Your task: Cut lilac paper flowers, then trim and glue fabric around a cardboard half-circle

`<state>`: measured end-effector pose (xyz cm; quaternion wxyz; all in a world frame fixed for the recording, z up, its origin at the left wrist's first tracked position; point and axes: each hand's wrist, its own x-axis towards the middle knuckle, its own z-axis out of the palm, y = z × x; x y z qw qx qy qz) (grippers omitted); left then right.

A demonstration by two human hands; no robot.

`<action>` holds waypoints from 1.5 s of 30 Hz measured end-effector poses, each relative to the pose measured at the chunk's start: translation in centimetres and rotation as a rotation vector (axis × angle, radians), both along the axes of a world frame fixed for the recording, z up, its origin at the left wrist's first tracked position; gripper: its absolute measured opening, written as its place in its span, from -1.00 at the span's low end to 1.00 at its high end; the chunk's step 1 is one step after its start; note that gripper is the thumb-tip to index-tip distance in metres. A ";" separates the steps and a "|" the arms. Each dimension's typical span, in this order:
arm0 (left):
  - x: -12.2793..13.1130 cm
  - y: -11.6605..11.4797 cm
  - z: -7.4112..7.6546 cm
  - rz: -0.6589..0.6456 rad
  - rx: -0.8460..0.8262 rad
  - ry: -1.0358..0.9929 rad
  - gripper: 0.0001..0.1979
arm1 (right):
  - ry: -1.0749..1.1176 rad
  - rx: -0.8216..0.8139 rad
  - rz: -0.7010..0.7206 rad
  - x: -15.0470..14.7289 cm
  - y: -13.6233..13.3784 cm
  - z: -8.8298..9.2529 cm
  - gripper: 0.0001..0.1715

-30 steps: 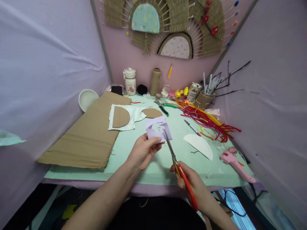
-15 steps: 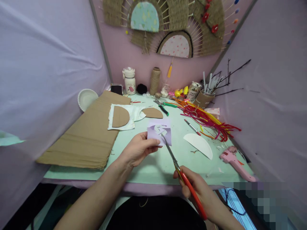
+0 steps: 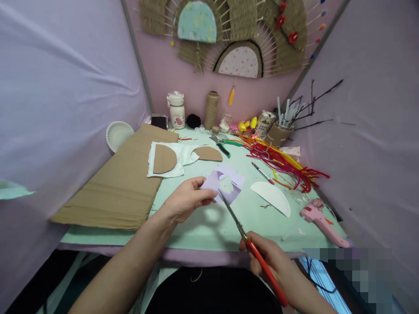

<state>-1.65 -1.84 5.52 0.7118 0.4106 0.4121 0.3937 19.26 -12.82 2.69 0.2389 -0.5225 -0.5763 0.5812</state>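
My left hand (image 3: 193,197) pinches the left edge of a purple paper square (image 3: 209,181) above the table. A large rounded opening is cut in the middle of the paper, and the green tabletop shows through it. In my right hand (image 3: 266,253) is a pair of scissors (image 3: 266,266) with red handles. The blades point up and left, and their tips meet the paper near the lower edge of the opening. Whether the blades are spread I cannot tell. A white half-disc (image 3: 271,198) lies right of the paper.
A large cardboard sheet (image 3: 111,187) covers the left of the table. Behind the paper lie cardboard half-discs (image 3: 209,153) and pliers (image 3: 224,149). On the right are pipe cleaners (image 3: 281,163), a pen (image 3: 262,173) and a pink glue gun (image 3: 322,222). A bottle (image 3: 176,111) stands at the back.
The purple paper has turned and tilted in my left hand, and its right side has swung outward. Its opening shows more clearly. The scissors have shifted slightly, their tips lower and to the left.
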 end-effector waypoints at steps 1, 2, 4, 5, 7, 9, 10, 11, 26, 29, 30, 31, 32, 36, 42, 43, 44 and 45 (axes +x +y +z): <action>0.3 -0.2 -0.2 0.041 -0.017 -0.035 -0.87 | 0.021 0.000 -0.019 -0.1 0.0 -0.3 -0.91; 0.7 -0.5 -0.4 0.078 -0.039 -0.073 -0.87 | 0.038 -0.001 -0.038 -0.3 0.0 -0.5 -0.89; 1.6 -1.2 -0.8 0.135 -0.073 -0.129 -0.84 | 0.048 0.001 -0.065 -0.7 0.1 -0.8 -0.87; 2.0 -1.5 -1.0 0.156 -0.073 -0.145 -0.83 | 0.044 0.005 -0.068 -0.8 0.2 -0.8 -0.87; 2.6 -2.0 -1.3 0.202 -0.049 -0.143 -0.81 | 0.033 0.020 -0.068 -1.1 0.3 -0.8 -0.85; 2.9 -2.2 -1.5 0.243 -0.006 -0.109 -0.80 | 0.027 0.036 -0.064 -1.2 0.4 -0.9 -0.84; 2.9 -2.3 -1.5 0.259 0.020 -0.083 -0.80 | 0.028 0.039 -0.060 -1.2 0.4 -0.9 -0.84; 2.9 -2.2 -1.6 0.271 0.050 -0.051 -0.80 | 0.030 0.036 -0.057 -1.2 0.5 -1.0 -0.83; 2.4 -2.0 -1.8 0.158 0.230 0.164 -0.78 | -0.020 0.029 -0.033 -1.2 0.5 -0.1 -0.77; 2.2 -2.1 -1.5 0.139 0.232 0.194 -0.79 | -0.018 0.026 -0.042 -1.3 0.3 0.0 -0.80; 2.1 -2.1 -1.5 0.130 0.233 0.199 -0.79 | -0.016 0.018 -0.044 -1.3 0.3 0.1 -0.81; 2.0 -2.1 -1.4 0.120 0.231 0.200 -0.80 | -0.013 0.008 -0.044 -1.3 0.2 0.1 -0.83; 1.9 -2.0 -1.3 0.110 0.227 0.198 -0.80 | -0.009 0.000 -0.045 -1.2 0.2 0.2 -0.85; 1.6 -1.9 -1.0 0.072 0.198 0.197 -0.80 | 0.004 0.011 -0.038 -1.1 0.1 0.7 -0.90; 1.1 -1.8 -0.4 -0.001 0.213 0.222 -0.80 | 0.012 0.001 -0.037 -0.7 -0.2 0.9 -0.87; 0.9 -1.8 -0.3 -0.015 0.219 0.231 -0.80 | 0.010 -0.009 -0.031 -0.6 -0.2 0.9 -0.87; 0.8 -1.7 -0.3 -0.031 0.221 0.237 -0.81 | 0.005 -0.019 -0.024 -0.5 -0.3 0.9 -0.86; 0.7 -1.7 -0.2 -0.046 0.218 0.238 -0.81 | -0.005 -0.030 -0.012 -0.3 -0.3 0.8 -0.85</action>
